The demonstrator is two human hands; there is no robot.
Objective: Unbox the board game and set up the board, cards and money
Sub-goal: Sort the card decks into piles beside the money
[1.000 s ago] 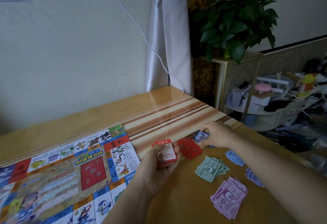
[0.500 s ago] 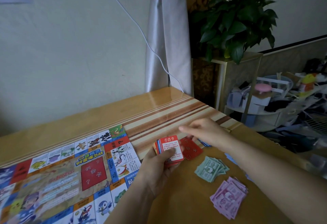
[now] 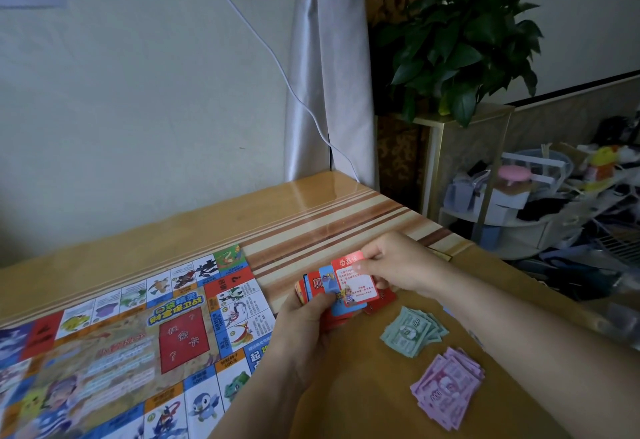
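The colourful game board [image 3: 114, 345] lies flat on the left of the table. Just right of the board, my left hand [image 3: 304, 331] holds a fanned stack of red and blue cards [image 3: 323, 294]. My right hand [image 3: 398, 262] pinches the top red card [image 3: 358, 284] of that fan by its upper edge. Under the fan, a red card [image 3: 386, 296] lies on the table. A pile of green money [image 3: 412, 331] and a pile of pink money [image 3: 448, 388] lie to the right of my hands.
The wooden table [image 3: 329, 223] ends at a right edge near my right forearm. Beyond it stand a potted plant [image 3: 460, 43] on a stand and a cluttered rack [image 3: 554, 203]. A white cable [image 3: 277, 60] hangs down the wall by a curtain.
My right hand left the blue cards at the table's right edge and came back to the stack, now gripping its top red card. The stack in my left hand has fanned out.
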